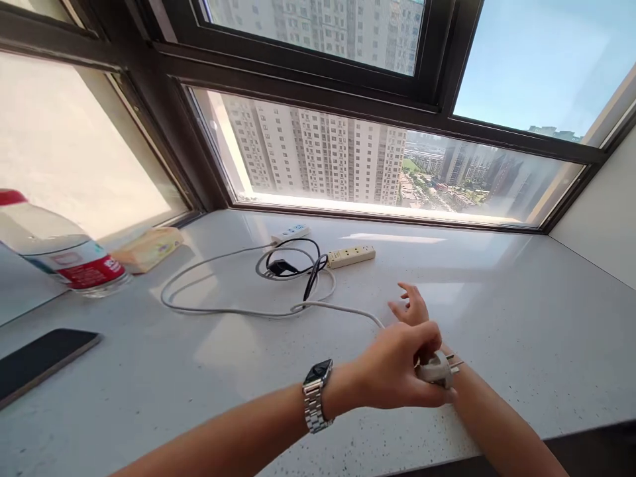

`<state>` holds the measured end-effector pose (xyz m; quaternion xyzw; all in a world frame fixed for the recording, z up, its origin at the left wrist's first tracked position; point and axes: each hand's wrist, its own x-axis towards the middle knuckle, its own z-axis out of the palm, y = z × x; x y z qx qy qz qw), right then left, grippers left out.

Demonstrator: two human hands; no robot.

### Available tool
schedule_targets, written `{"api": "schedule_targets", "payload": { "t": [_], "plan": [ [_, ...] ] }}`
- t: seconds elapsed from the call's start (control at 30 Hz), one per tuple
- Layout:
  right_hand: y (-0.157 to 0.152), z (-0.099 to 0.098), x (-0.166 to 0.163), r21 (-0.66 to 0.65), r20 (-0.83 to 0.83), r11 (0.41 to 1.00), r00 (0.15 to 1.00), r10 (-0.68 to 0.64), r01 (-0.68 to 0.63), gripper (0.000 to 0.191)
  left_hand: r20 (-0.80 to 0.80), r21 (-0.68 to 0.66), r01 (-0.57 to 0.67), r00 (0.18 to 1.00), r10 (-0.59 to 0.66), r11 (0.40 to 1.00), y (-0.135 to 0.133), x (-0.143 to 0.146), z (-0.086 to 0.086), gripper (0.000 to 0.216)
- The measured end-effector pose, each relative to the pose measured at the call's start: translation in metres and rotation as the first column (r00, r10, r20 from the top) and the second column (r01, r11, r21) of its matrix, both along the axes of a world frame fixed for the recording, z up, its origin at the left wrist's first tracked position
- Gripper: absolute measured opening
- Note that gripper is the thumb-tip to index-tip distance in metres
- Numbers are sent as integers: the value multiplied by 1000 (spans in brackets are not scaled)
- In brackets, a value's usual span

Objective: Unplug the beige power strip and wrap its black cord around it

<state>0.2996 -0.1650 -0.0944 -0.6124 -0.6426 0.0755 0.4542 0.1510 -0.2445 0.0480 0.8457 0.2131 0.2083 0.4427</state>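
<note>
Ahead of us a white stone sill [521, 318] runs under the window [377, 165], and several things lie on it. At ten o'clock a plastic bottle [59, 255] with a red label and red cap stands beside a yellowish packet [149, 248]. At nine o'clock a dark phone [42, 361] lies flat near the sill's front edge. Toward twelve o'clock two power strips sit near the glass: a white one [291, 232] and a cream one [351, 256] just to its right. Between them and our hands a grey-white cable [223, 308] loops across the sill, with a black plug and black cord [293, 268] lying inside its coil.

Our left hand [397, 368] crosses over from eight o'clock, a steel-banded watch [316, 394] on its wrist, and its fingers are clamped around a white plug [440, 370] at the cable's end, prongs pointing to three o'clock. The plug is held just above our right forearm, over the sill's front part. Our right hand [411, 306] reaches up from five o'clock beneath the left, its fingers spread apart and holding nothing, close above the sill and just right of where the cable passes behind our left hand.
</note>
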Motion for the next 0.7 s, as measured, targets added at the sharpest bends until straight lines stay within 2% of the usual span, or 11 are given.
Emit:
{"api": "schedule_targets", "payload": {
  "t": [0.1,0.17,0.27,0.33,0.47,0.57,0.63,0.7],
  "plan": [
    [25,10,0,-102,97,995,995,16,-6,51,-235,120,-14,971,42,993,-3,-23,-24,43],
    [49,23,-9,-207,222,978,973,66,-19,59,-342,105,3,939,34,994,-1,-46,-29,44],
    [89,45,-31,-340,395,940,903,169,-27,74,-409,19,95,909,-79,995,2,-77,-33,42],
    [113,59,-50,-379,480,924,843,244,-51,81,-424,55,146,899,-109,988,3,-87,-41,40],
    [147,75,-88,-399,597,905,708,376,-144,89,-470,233,271,872,-135,934,0,-81,-74,37],
    [163,81,-108,-503,599,841,621,506,-199,87,-504,330,365,848,-164,871,-3,-68,-96,36],
    [168,83,-113,-576,567,792,600,565,-201,79,-522,363,385,838,-157,848,0,-62,-102,35],
    [169,84,-110,-596,556,778,595,580,-200,72,-528,367,343,842,-109,865,9,-62,-102,37]
  ]
}}
